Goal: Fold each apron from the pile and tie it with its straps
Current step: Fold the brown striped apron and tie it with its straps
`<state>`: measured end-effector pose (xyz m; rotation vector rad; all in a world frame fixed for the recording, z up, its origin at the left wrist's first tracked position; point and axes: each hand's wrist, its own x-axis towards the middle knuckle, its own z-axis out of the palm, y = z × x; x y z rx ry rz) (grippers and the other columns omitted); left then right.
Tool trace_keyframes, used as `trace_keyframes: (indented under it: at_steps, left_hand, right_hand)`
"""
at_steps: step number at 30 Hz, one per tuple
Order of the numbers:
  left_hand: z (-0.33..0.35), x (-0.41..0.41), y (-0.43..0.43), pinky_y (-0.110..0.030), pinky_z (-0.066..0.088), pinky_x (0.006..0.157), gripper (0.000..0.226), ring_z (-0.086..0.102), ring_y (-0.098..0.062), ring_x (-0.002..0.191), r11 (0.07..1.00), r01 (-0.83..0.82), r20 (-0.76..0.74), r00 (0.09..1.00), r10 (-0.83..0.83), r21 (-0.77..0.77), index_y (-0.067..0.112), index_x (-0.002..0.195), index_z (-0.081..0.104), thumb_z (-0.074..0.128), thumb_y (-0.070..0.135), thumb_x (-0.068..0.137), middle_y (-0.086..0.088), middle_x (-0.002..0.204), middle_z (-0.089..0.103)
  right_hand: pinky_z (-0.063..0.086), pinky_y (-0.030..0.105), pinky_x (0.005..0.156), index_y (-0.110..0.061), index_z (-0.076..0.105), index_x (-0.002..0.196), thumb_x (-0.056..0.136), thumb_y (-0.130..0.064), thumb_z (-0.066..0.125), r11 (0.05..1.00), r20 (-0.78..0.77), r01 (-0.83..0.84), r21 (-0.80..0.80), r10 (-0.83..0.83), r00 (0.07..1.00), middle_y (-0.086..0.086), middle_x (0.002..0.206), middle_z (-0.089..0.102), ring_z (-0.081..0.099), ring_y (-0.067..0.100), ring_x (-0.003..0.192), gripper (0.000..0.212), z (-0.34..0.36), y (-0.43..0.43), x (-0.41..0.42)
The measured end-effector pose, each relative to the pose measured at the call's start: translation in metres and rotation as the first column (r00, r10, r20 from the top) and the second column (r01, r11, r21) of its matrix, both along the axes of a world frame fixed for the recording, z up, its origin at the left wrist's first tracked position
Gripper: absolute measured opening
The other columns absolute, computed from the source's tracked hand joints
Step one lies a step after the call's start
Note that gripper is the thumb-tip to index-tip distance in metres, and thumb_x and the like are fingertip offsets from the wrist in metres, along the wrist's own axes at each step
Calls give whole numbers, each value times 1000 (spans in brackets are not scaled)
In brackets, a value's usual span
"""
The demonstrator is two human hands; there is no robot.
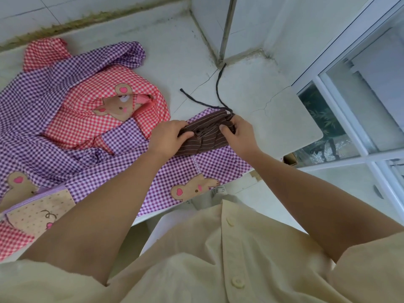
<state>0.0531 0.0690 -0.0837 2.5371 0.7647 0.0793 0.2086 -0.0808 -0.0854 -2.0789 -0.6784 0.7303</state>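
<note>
— Where's the bundle?
— Brown apron (203, 139) on the purple apron (196, 171), by the counter's (273, 101) near edge; my left hand (168, 136) and right hand (239, 133) pinch its ends.
— Risk?
— Loose straps (217, 84) (unknotted, I'd judge): if my grip eases, it unfolds.

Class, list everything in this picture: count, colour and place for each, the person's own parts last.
brown striped apron: one, brown with pale stripes, above the purple cloth
straps: two ends, dark, trailing on the counter
purple gingham aprons: count unclear, purple-white, heaped at left and under the hands
red gingham aprons: count unclear, red-white, within the heap
counter: one, white, under the heap
window: one, white-framed, right
shirt: one, cream, bottom
left hand: grips the apron's left end
right hand: pinches its right end
</note>
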Motion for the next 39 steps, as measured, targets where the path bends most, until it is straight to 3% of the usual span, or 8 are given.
trace_keyframes:
  at_steps: [10,15,21,25,28,32,36,39]
  left_hand:
    - [-10,11,1,-33,40,68,57,59,-22,82,998,1,-116,993,-8,-57,11,120,52,26,57,99,0,87,58]
    - [-4,19,8,-39,47,88,75,59,-20,98,983,155,-154,978,-139,96,16,129,52,61,70,77,-1,111,63]
    - [3,21,8,-29,44,89,50,54,-15,108,982,-170,154,971,181,-82,19,130,51,62,46,89,-2,121,56]
    - [13,19,20,-19,50,86,67,57,-9,110,629,-291,145,823,548,-721,20,138,35,75,31,85,3,125,53]
    - [21,24,34,-33,56,90,87,63,-15,109,273,-305,-42,732,680,-912,12,144,34,84,28,75,-3,130,58]
    - [44,37,46,-42,52,98,39,65,-21,110,330,-398,-22,666,745,-856,11,131,56,57,32,98,-6,123,66]
    - [54,43,45,-31,38,104,45,47,-24,129,478,-610,-12,624,781,-631,11,143,44,33,34,106,-9,143,49]
    - [43,38,40,-31,36,104,54,47,-27,130,270,-640,-139,514,847,-720,10,144,41,31,45,104,-8,145,47]
  right_hand:
    - [60,36,75,-11,52,106,98,-19,53,996,-27,82,16,-82,996,6,91,64,66,20,84,12,-11,-3,4]
    - [57,29,75,-10,49,115,102,-28,48,998,8,53,-16,-52,999,1,97,61,62,16,87,22,-10,5,14]
    - [55,29,78,-13,45,120,104,-34,42,993,-32,117,-18,-118,993,-2,102,59,61,16,92,26,-2,20,21]
    - [56,36,84,-15,49,113,103,-39,42,980,-115,200,21,-196,974,0,102,63,63,18,93,27,15,40,37]
    - [53,39,90,-17,52,113,103,-41,41,975,-154,219,31,-212,965,2,108,64,63,19,97,28,26,57,49]
    - [53,31,86,-17,56,115,104,-42,39,982,-220,188,19,-180,959,-1,108,65,63,16,97,33,41,75,61]
    - [56,29,83,-15,51,130,95,-43,58,990,-593,77,122,11,805,1,118,66,66,17,105,45,50,73,68]
    - [56,40,93,-16,54,128,93,-29,66,997,-524,-76,14,72,849,3,118,68,67,21,104,39,31,63,62]
